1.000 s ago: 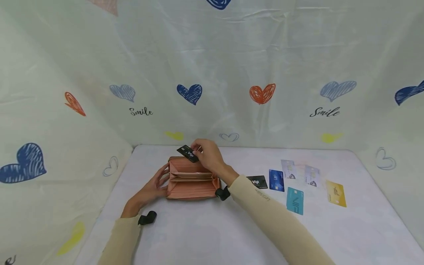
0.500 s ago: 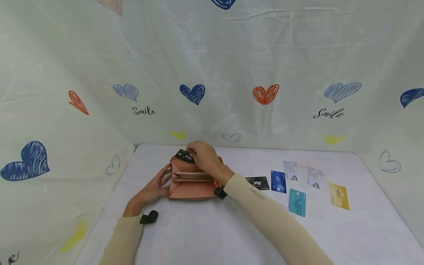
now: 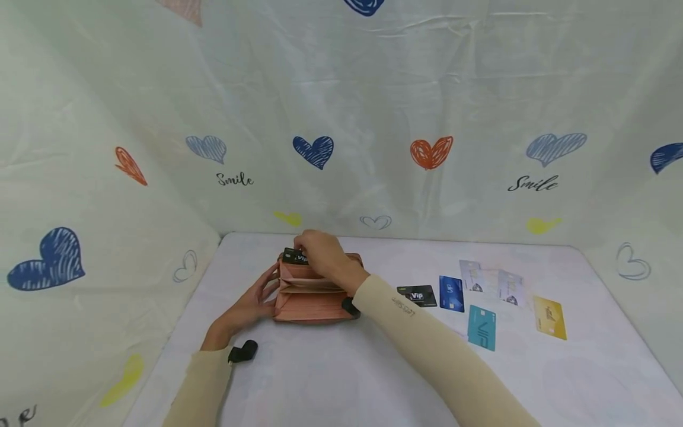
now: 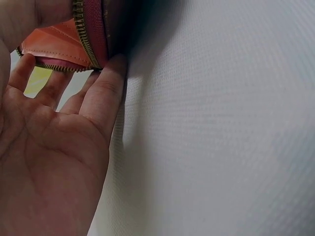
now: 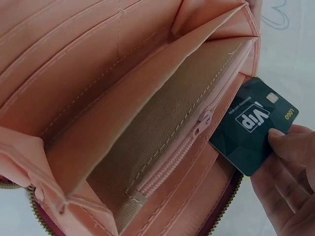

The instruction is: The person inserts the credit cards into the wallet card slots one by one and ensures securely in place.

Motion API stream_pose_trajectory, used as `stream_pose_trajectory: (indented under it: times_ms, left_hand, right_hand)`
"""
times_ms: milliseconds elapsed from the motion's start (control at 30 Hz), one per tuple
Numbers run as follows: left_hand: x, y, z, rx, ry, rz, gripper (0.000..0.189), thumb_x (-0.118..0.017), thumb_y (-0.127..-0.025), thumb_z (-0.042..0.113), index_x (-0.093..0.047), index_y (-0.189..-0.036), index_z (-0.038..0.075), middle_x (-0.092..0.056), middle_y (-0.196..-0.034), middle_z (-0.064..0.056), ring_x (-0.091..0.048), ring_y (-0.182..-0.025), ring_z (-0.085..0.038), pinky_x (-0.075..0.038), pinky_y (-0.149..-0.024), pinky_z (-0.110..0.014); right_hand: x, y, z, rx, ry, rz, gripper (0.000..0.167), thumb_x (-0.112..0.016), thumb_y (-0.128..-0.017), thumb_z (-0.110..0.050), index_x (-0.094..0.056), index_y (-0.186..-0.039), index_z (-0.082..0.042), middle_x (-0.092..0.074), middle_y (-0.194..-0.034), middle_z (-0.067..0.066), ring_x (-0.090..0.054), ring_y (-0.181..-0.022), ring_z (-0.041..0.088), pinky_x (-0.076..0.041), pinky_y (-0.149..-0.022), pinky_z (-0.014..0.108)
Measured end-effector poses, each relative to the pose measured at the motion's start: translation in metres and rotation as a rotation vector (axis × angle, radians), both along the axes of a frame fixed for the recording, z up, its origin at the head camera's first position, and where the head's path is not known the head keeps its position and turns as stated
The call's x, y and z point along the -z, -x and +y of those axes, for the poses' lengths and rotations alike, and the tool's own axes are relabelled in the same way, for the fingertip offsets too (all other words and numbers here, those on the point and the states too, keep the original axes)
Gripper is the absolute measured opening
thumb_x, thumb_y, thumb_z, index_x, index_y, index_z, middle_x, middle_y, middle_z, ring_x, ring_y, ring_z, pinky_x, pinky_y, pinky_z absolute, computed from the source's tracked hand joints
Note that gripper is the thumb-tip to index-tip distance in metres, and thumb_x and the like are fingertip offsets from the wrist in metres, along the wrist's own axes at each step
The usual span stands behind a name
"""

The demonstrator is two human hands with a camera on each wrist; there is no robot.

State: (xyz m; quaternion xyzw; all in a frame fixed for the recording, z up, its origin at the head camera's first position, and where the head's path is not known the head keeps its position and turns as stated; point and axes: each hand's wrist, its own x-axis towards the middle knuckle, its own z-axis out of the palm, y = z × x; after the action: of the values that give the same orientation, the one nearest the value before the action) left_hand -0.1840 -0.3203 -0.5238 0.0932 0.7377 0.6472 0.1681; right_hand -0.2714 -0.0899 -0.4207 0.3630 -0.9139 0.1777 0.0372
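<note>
Black cards [image 3: 294, 256] number two: right grip [image 3: 322, 254] pinches one, spread left grip [image 3: 252, 305] touches wallet [image 3: 312, 308].

Table [image 3: 320, 379]: white, round-cornered
Left: open salmon-pink zip wallet [image 3: 312, 305]
Right: black card [image 3: 417, 295], blue card [image 3: 452, 293], teal card [image 3: 482, 328], gold card [image 3: 550, 318], 2 silvery cards [image 3: 472, 276]

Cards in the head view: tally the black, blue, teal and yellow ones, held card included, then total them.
Black cards: 2 (one in the right hand, one on the table)
Blue card: 1
Teal card: 1
Yellow card: 1
Total: 5
</note>
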Motion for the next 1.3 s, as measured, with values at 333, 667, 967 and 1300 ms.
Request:
stream_pose_trajectory:
  times_ms: [333, 667, 967, 1300]
  left_hand:
    - [-0.001, 0.001, 0.001, 0.011, -0.02, 0.011, 0.114, -0.067, -0.087, -0.016, 0.0, -0.172, 0.02, -0.004, -0.173, -0.022, -0.005, -0.161, -0.044, -0.046, -0.103, -0.017]
    - [-0.002, -0.001, 0.002, 0.035, -0.039, 0.024, 0.114, -0.065, -0.087, -0.018, -0.001, -0.172, 0.022, -0.003, -0.174, -0.02, -0.004, -0.161, -0.043, -0.047, -0.103, -0.018]
    - [0.0, 0.001, 0.001, 0.035, -0.034, 0.032, 0.114, -0.066, -0.088, -0.016, -0.001, -0.172, 0.022, -0.004, -0.174, -0.02, -0.004, -0.161, -0.044, -0.046, -0.104, -0.018]
    - [0.0, 0.0, 0.001, 0.022, -0.031, 0.002, 0.115, -0.066, -0.086, -0.017, -0.001, -0.172, 0.024, -0.001, -0.176, -0.018, -0.003, -0.162, -0.042, -0.046, -0.103, -0.018]
  right_hand:
    - [-0.005, 0.001, -0.004, -0.029, -0.088, 0.069, 0.018, -0.066, -0.104, -0.005, -0.079, -0.11, -0.015, -0.072, -0.102, 0.003, -0.07, -0.093, 0.015, -0.058, -0.079, 0.032]
    - [-0.002, -0.007, -0.006, -0.045, -0.136, 0.113, 0.023, -0.068, -0.103, -0.005, -0.079, -0.12, -0.015, -0.071, -0.106, 0.005, -0.072, -0.096, 0.018, -0.06, -0.078, 0.032]
    - [0.0, 0.004, -0.004, -0.044, -0.099, -0.047, 0.02, -0.069, -0.101, -0.003, -0.082, -0.111, -0.016, -0.076, -0.11, 0.002, -0.069, -0.103, 0.016, -0.058, -0.086, 0.032]
    - [0.009, 0.015, 0.005, -0.081, 0.016, -0.199, 0.033, -0.06, -0.104, 0.004, -0.077, -0.125, -0.015, -0.076, -0.118, 0.004, -0.07, -0.113, 0.02, -0.056, -0.098, 0.037]
